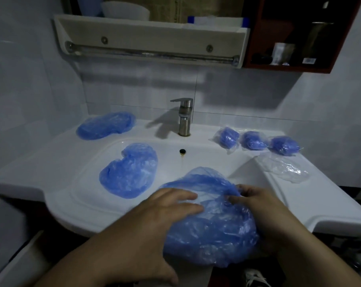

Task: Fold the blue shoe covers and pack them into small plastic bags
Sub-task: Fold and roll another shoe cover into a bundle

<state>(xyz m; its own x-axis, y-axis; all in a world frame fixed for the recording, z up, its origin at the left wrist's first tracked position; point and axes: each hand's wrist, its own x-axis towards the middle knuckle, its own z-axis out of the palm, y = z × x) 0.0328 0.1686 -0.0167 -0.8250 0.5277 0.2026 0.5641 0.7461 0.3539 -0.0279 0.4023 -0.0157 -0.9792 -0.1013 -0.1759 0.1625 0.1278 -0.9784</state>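
A crumpled blue shoe cover [210, 230] lies over the front rim of the white sink [72, 183]. My left hand [154, 216] presses on its left side with straight fingers. My right hand [256, 204] pinches the cover's upper right edge. A second blue shoe cover [130, 170] lies flat in the basin at the left. A third one [106, 125] rests on the back left counter. Three packed bags of folded covers [227, 136] [254, 140] [284, 145] sit in a row at the back right. Empty clear plastic bags [287, 167] lie on the right counter.
A steel faucet [184, 117] stands behind the basin, with the overflow hole [182, 151] below it. A shelf with a towel rail [150, 52] hangs above. A dark red cabinet [295, 38] with bottles is at the upper right.
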